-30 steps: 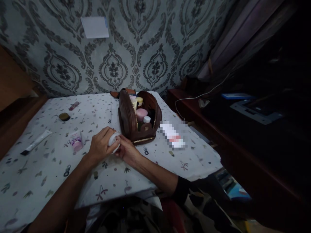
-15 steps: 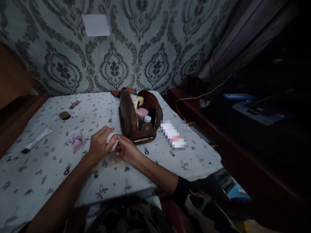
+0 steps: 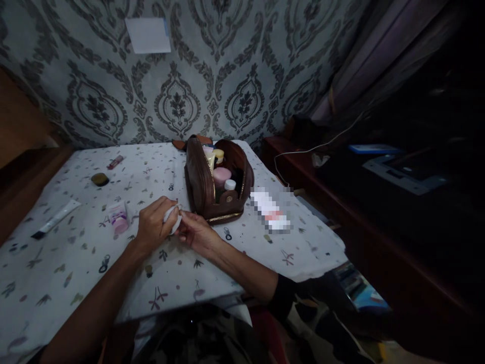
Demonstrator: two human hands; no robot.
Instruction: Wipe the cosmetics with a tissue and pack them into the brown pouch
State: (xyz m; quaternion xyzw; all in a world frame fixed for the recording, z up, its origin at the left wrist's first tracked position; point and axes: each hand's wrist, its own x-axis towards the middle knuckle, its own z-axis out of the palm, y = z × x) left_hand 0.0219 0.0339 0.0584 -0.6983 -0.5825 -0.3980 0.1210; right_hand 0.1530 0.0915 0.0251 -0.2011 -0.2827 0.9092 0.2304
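A small white object (image 3: 172,219), mostly covered by fingers, is held over the table in front of the bag. My left hand (image 3: 154,225) is wrapped round it from the left. My right hand (image 3: 199,234) meets it from the right, its fingertips pinched together at the object's edge; whether they grip it is hard to see. Just beyond my hands, an open brown bag (image 3: 199,184) stands unzipped, with a pink-lidded jar (image 3: 222,176), a white-capped bottle (image 3: 230,185) and a yellow-capped item (image 3: 219,154) inside.
On the patterned cloth (image 3: 91,268) lie a pink and white tube (image 3: 118,217), a silver tube (image 3: 56,218), a dark round item (image 3: 100,179) and a small pink item (image 3: 115,162). Right of the bag is a blurred white item (image 3: 270,210).
Both hands stay together at the white object, with only a slight shift of the fingers. The camera view has moved a little.
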